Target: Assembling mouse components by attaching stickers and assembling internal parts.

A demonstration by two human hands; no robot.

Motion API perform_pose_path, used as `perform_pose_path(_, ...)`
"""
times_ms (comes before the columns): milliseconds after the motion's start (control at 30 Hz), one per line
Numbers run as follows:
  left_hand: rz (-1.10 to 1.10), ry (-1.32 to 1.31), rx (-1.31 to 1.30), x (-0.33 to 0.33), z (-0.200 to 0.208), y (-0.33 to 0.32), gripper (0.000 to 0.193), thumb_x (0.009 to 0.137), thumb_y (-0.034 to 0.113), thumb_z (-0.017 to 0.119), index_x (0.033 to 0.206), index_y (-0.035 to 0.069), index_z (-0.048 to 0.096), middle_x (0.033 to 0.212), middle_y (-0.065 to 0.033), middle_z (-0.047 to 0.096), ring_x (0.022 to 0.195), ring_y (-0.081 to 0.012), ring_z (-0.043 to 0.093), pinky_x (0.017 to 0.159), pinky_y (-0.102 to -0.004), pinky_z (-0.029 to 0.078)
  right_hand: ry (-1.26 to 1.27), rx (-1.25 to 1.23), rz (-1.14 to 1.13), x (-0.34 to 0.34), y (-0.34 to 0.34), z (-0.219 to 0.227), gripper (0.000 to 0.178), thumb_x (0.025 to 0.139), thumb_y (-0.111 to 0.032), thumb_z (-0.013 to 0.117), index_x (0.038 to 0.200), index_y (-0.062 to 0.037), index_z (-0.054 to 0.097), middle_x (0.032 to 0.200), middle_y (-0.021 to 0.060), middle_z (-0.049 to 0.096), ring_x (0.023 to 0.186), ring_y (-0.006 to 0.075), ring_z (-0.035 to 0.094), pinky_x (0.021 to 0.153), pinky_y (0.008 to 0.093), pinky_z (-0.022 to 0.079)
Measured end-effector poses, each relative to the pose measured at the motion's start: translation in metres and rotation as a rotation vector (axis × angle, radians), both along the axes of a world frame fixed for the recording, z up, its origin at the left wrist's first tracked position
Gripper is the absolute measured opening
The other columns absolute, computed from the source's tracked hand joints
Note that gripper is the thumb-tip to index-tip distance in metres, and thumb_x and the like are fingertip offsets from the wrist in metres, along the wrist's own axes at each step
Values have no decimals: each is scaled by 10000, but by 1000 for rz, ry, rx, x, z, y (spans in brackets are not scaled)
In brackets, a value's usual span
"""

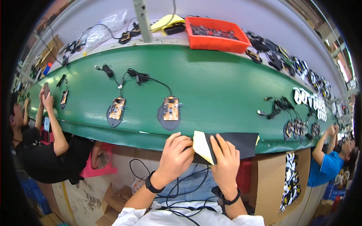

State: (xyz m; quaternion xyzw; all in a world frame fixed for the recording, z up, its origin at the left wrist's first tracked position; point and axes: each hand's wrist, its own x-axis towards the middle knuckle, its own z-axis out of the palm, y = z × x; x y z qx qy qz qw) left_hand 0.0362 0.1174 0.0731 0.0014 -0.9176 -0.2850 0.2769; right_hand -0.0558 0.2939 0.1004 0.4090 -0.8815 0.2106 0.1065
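Over the near edge of the bench, both hands hold a black sheet (241,142) with a pale yellow backing (203,146). My left hand (175,156) is closed at the left end of the sheet, its fingers curled. My right hand (227,162) grips the sheet farther right, thumb hidden and fingers bent over the black face. Between the hands the yellow side is folded into view. Just beyond them lies a dark mouse base with a tan circuit board (171,109), its black cable coiled behind. A similar mouse base (116,112) lies to its left.
A red bin (218,42) of small dark parts stands on the back ledge. More boards with cables (298,128) and white shells (309,102) lie at the right. A cardboard box (264,184) is below the bench. Co-workers sit on both sides.
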Motion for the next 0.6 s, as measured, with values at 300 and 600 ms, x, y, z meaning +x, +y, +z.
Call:
perform_pose_path(300, -39, -232, 344, 10, 29, 19, 827, 739, 244, 780, 1449, -57, 480, 1376, -207, 599, 1338, -349, 544, 1264, -581, 53, -412, -119, 207, 12, -16, 2, 701, 839, -61, 720, 1474, 52, 446, 1370, 227, 503, 1138, 412, 544, 989, 459, 470)
perform_pose_path(600, 315, -167, 699, 22, -2, 37, 500, 1037, 140, 489, 1466, -102, 410, 1330, -254, 605, 1294, -350, 565, 1151, -419, 339, -325, -163, 377, -34, 21, 25, 719, 855, -127, 763, 1487, -12, 441, 1443, 184, 495, 1275, 360, 503, 1062, 449, 411)
